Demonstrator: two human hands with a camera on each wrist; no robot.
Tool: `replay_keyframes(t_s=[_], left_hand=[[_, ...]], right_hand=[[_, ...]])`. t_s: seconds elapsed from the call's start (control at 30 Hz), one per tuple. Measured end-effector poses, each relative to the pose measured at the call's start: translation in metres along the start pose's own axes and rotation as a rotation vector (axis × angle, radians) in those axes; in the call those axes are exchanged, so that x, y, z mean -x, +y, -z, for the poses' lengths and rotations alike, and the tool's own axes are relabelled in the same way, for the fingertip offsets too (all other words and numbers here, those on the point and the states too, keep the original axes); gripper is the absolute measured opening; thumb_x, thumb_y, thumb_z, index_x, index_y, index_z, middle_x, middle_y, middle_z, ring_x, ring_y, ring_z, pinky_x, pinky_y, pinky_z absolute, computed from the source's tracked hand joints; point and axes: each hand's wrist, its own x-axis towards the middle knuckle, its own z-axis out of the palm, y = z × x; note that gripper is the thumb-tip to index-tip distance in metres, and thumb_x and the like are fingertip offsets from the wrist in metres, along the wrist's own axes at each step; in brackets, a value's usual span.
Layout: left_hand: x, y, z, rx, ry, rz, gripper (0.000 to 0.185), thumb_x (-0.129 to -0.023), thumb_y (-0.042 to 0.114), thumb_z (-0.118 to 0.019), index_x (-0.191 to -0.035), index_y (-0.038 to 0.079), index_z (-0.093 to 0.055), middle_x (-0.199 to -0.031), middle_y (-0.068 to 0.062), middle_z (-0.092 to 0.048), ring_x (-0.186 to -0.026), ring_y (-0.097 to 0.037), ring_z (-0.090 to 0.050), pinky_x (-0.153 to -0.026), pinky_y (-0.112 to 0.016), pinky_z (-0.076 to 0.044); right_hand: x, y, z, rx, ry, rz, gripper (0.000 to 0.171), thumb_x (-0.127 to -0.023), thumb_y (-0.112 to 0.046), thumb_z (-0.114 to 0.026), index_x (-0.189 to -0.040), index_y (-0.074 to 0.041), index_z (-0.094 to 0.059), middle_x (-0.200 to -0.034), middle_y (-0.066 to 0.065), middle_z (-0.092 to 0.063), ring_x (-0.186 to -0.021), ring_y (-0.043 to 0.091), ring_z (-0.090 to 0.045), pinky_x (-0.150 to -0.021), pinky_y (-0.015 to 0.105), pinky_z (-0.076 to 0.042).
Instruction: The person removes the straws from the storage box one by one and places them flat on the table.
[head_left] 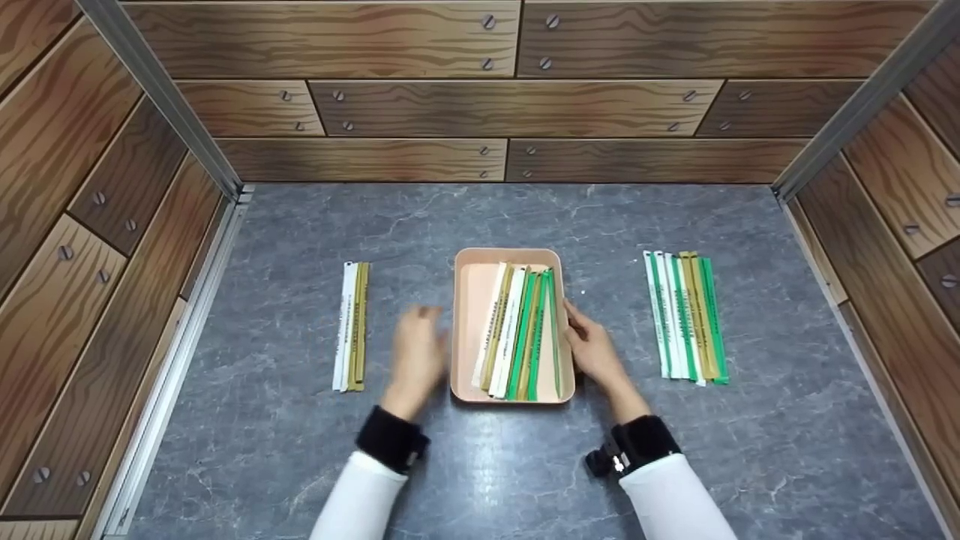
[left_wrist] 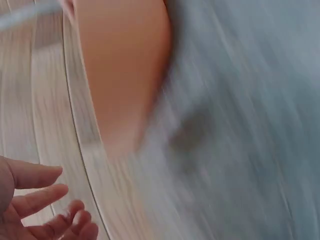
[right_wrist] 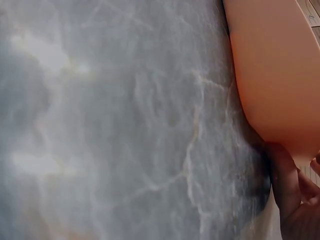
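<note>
A peach-coloured rectangular tray (head_left: 476,300) lies in the middle of the table, with several slim stick packets (head_left: 517,330) in white, gold and green fanned out in it. My right hand (head_left: 596,352) grips the tray's right side; in the right wrist view its fingers (right_wrist: 282,170) lie against the tray wall (right_wrist: 275,75), from the lower edge towards the rim. Left of the tray my left hand (head_left: 418,356) is blurred, its fingers spread loosely with nothing between them. The left wrist view shows those fingers (left_wrist: 40,200) apart from the tray wall (left_wrist: 122,65).
A small row of white and gold stick packets (head_left: 351,326) lies on the left of the grey marbled table (head_left: 300,450). To the right is a wider row of white, green and gold packets (head_left: 686,319). Wood-patterned panels (head_left: 510,109) enclose the back and both sides.
</note>
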Motion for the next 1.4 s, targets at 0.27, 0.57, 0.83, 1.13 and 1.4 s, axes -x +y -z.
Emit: replay_keyframes(t_s=[0.27,0.57,0.83,1.13,1.4], left_hand=[[0.001,0.042,-0.039,0.056,-0.266,0.065,0.039,-0.088,-0.002,-0.064,-0.126,-0.006,-0.059,-0.101,-0.020,-0.063,-0.082,-0.030,-0.064,-0.070,-0.036,-0.056],[0.003,0.041,-0.060,-0.156,-0.261,0.019,0.031,-0.084,-0.009,-0.061,-0.116,-0.008,-0.062,-0.089,-0.018,-0.058,-0.076,-0.031,-0.061,-0.063,-0.041,-0.055],[0.005,0.037,-0.066,-0.236,-0.271,0.022,0.019,-0.085,-0.008,-0.060,-0.104,-0.007,-0.063,-0.087,-0.019,-0.058,-0.071,-0.033,-0.061,-0.060,-0.042,-0.055],[0.002,0.032,-0.066,-0.217,-0.310,0.025,0.020,-0.079,-0.008,-0.064,-0.099,-0.005,-0.064,-0.084,-0.017,-0.059,-0.069,-0.033,-0.063,-0.060,-0.043,-0.055],[0.001,0.030,-0.064,-0.198,-0.321,0.020,0.021,-0.080,-0.005,-0.063,-0.101,-0.005,-0.064,-0.084,-0.018,-0.061,-0.070,-0.037,-0.064,-0.061,-0.047,-0.055]], right_hand=[[0.000,0.001,-0.002,-0.001,0.043,-0.028,0.048,-0.098,-0.001,-0.053,-0.145,-0.008,-0.047,-0.139,0.024,-0.050,-0.125,0.033,-0.050,-0.100,0.044,-0.044],[0.001,0.001,-0.001,0.012,0.054,-0.022,0.046,-0.097,-0.004,-0.056,-0.143,-0.009,-0.051,-0.138,0.024,-0.051,-0.128,0.033,-0.048,-0.103,0.044,-0.042],[0.001,0.001,-0.002,0.024,0.063,-0.007,0.046,-0.097,-0.006,-0.058,-0.142,-0.010,-0.052,-0.137,0.023,-0.051,-0.128,0.034,-0.048,-0.104,0.045,-0.040],[-0.001,0.003,-0.002,-0.001,0.069,-0.005,0.046,-0.096,-0.005,-0.059,-0.142,-0.009,-0.052,-0.134,0.026,-0.053,-0.122,0.035,-0.053,-0.101,0.046,-0.043],[0.001,0.002,-0.002,-0.051,0.061,-0.016,0.046,-0.097,-0.004,-0.058,-0.142,-0.008,-0.051,-0.127,0.028,-0.058,-0.112,0.033,-0.059,-0.095,0.045,-0.047]])
